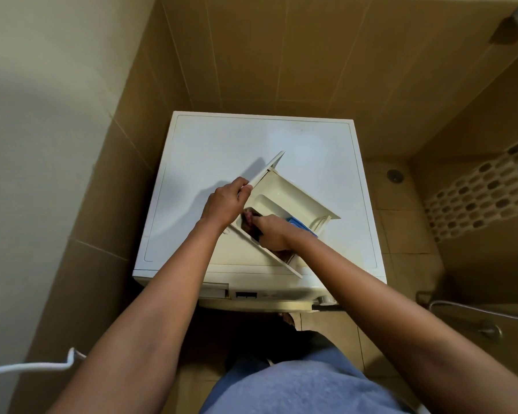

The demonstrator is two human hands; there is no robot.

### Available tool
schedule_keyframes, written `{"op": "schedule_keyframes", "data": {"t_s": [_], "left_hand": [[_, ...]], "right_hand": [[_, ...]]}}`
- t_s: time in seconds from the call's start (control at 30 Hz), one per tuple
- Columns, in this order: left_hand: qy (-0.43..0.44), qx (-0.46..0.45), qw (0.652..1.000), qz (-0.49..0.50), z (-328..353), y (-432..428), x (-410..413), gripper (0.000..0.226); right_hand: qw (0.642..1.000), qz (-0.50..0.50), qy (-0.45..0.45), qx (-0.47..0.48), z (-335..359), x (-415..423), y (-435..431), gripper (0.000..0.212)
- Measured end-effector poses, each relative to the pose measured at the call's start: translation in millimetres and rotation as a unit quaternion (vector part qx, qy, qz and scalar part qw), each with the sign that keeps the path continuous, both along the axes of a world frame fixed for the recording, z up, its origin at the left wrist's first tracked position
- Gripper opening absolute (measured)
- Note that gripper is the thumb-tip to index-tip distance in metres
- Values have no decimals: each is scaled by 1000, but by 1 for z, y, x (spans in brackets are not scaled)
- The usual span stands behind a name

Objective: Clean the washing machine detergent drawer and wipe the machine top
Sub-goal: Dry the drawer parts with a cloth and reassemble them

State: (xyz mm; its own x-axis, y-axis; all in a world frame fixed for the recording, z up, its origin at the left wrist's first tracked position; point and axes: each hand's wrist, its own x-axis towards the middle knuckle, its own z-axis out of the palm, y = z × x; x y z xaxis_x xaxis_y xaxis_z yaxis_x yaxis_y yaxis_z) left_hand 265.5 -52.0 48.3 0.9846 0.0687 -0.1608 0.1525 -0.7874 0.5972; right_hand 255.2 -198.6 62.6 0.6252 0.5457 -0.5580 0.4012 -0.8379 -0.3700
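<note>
While the detergent drawer [293, 198] is sitting out of the machine and lying diagonally on the washing machine top [222, 138], both hands are working on it. The drawer is occupying the centre-to-4-o'clock part of the top, with its flat front panel facing 10 o'clock and its open back end pointing to 4 o'clock, almost reaching the top's near edge. I cannot tell whether it is lying flat or being tipped up a little.

The left grip [225, 206] is closing around the front panel's lower end at the drawer's 9 o'clock corner, fingers curling over the panel edge. The right grip [274, 234] is reaching into the compartment on the drawer's 7 o'clock side, fingers curling around a dark item [247, 219] and pressing it against the compartment floor; whether that item is cloth or sponge is not showing. A blue piece [299, 225] is sitting inside the drawer just at 2 o'clock of the right grip, touching it or nearly so.

At 6 o'clock of the top, the machine's front panel [251, 294] is showing. Brown wall tiles [266, 55] are rising at 12 o'clock. At 3 o'clock, a floor drain [395, 175] and a mosaic strip [485, 186] are showing, with a metal rail [476, 312] at 4 o'clock. A white cable [27, 366] is trailing in at 8 o'clock.
</note>
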Motion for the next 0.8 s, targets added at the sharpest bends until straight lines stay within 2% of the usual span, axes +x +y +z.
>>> {"op": "schedule_keyframes", "data": {"t_s": [0.13, 0.3, 0.4, 0.47, 0.5, 0.57, 0.6, 0.67, 0.73, 0.8], "left_hand": [[3, 2, 1000, 4, 1, -1, -1, 31], [19, 34, 999, 20, 4, -3, -1, 33], [18, 47, 998, 23, 6, -3, -2, 35], [17, 49, 998, 24, 6, -3, -2, 35], [17, 48, 998, 25, 6, -3, -2, 35], [16, 40, 999, 27, 6, -3, -2, 36], [15, 34, 999, 27, 5, -3, -3, 36], [11, 21, 999, 28, 4, -2, -3, 35], [7, 16, 999, 30, 4, -2, -4, 34], [8, 23, 999, 29, 4, -2, -3, 34]], "right_hand": [[999, -7, 25, 31, -7, -1, -3, 33], [999, 10, 37, 20, -7, -4, -38, 17], [997, -16, 56, 43, -4, -3, -54, 24], [987, -76, 104, 92, 1, -1, -62, 15], [975, -115, 141, 131, 4, 1, -66, 8], [941, -185, 187, 215, 11, 7, -77, 9], [917, -225, 195, 265, 14, 9, -82, 13], [848, -326, 192, 372, 21, 15, -88, 15], [792, -399, 151, 436, 27, 22, -85, 15], [784, -422, 57, 452, 27, 25, -76, 11]]}}
